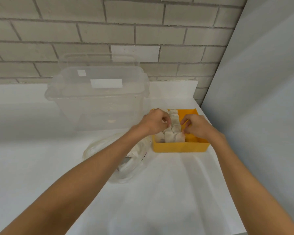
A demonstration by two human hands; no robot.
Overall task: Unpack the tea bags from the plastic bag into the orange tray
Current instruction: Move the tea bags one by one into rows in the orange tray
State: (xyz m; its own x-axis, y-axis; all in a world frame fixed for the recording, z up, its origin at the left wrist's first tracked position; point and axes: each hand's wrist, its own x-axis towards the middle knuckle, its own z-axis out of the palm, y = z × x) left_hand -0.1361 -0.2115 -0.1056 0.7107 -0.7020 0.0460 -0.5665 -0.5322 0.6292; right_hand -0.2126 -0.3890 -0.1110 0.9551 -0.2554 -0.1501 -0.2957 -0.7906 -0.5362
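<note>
An orange tray [180,147] stands on the white counter near the right wall. Pale tea bags [174,122] stand in rows inside it, filling its left and middle part. My left hand [155,122] is over the tray's left side, fingertips pinched on the tea bags. My right hand [196,125] is over the right side, fingers curled and pressing against the row of tea bags. A crumpled clear plastic bag [131,158] lies on the counter just left of the tray, partly hidden under my left forearm, with some white contents showing inside.
A large clear plastic storage box [98,99] with its lid stands behind and left of the tray, against the brick wall [143,31]. A grey wall panel [261,82] closes the right side. The white counter [176,192] stretches toward me.
</note>
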